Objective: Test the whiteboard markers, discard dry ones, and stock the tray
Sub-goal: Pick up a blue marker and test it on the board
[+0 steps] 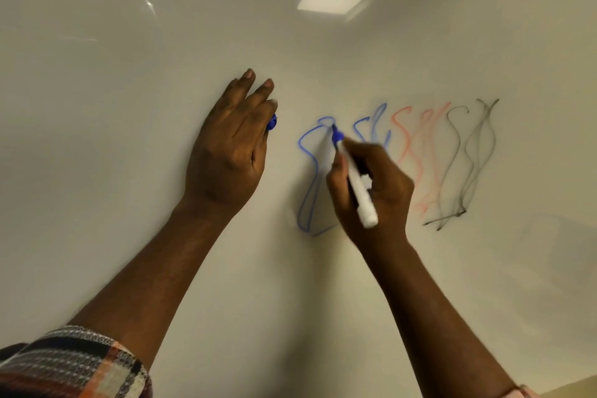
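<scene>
My right hand (pixel 374 184) grips a white marker with a blue tip (pixel 353 174), and the tip touches the whiteboard (pixel 129 107) at the top of a fresh blue squiggle (pixel 308 171). My left hand (pixel 229 152) lies flat against the board with its fingers straight, and a blue marker cap (pixel 272 122) peeks out under them, held against the palm. To the right of the fresh line are a paler blue squiggle (pixel 374 126), red squiggles (pixel 416 158) and black squiggles (pixel 468 165).
The whiteboard fills almost the whole view and reflects a ceiling light (pixel 332 0). A plaid sleeve (pixel 74 365) covers my left upper arm at the lower left. No tray or other markers are in view.
</scene>
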Demonstrator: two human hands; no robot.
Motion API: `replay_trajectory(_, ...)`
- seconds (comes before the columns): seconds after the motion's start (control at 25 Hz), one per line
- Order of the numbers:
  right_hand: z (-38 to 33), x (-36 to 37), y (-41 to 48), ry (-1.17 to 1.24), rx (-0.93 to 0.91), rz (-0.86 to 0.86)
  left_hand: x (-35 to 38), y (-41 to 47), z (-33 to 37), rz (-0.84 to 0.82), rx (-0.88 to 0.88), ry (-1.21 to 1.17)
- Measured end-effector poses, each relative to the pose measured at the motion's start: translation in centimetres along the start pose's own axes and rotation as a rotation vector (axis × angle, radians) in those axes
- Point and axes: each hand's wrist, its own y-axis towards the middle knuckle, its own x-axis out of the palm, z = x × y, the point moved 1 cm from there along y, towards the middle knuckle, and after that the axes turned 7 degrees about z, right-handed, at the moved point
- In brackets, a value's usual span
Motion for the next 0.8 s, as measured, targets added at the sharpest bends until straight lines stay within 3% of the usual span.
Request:
replay_trajectory(0.44, 0.9, -3.5, -11.3, -0.043, -0.022, -0.148, -0.1, 0.0, 0.2, -0.004, 0.002, -0.001)
replay_trajectory(0.6, 0.7, -2.6, -6.4, -0.121, 0.023, -0.027, -0.1, -0.2, 0.2, 0.000, -0.002, 0.003)
replay_trajectory(0.8, 0.2, -0.7, 1.4, -0.044, 0.091, 0.056, -0.1, -0.3, 0.2, 0.012, -0.004, 0.018)
